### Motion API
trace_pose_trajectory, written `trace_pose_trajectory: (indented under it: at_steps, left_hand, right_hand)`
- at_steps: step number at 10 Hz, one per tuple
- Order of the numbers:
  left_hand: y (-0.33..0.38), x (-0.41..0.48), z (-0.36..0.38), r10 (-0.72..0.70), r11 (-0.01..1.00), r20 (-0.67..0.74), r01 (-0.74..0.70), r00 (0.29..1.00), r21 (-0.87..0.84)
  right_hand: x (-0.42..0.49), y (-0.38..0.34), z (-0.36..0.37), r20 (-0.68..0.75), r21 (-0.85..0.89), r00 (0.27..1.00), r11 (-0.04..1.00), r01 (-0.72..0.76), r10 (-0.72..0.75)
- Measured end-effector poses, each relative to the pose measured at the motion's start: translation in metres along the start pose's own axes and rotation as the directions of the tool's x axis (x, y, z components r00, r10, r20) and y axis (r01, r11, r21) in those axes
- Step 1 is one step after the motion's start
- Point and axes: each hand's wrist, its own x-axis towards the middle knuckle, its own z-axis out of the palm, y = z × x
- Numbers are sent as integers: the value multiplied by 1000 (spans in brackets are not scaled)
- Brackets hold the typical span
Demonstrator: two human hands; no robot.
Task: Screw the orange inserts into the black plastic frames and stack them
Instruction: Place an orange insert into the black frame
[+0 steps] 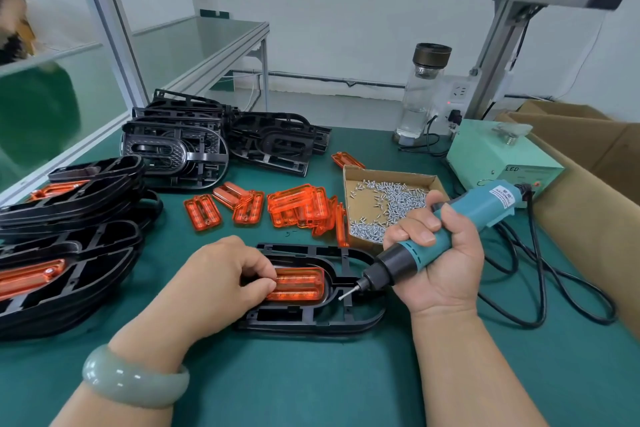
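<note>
Left hand (221, 274) pins an orange insert (298, 284) in the black frame (311, 288) dead centre, right hand (436, 253) grips the screwdriver (450, 229) — finished stack (65, 243) at 9 o'clock, bare frames (214, 139) at 11, loose inserts (277, 208) at 12 — plenty left.

"LED" is printed on the front of the pale green box (498, 151); the white label (501, 200) on the electric screwdriver (474, 210) is too small to read

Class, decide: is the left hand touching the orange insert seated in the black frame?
Touching. The head view shows the left hand's curled fingertips on the orange insert's left end, no gap.
</note>
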Motion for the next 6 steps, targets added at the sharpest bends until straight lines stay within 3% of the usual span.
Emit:
trace_pose_trajectory:
  at_steps: [1,6]
  left_hand:
    - [2,-1,-3,34,995,-1,-34,999,89]
    - [12,4,-9,52,983,49,-60,997,175]
  right_hand:
    - [0,0,0,-2,1,1000,1000,-1,1]
    - [1,0,1,6,-7,1000,1000,-4,4]
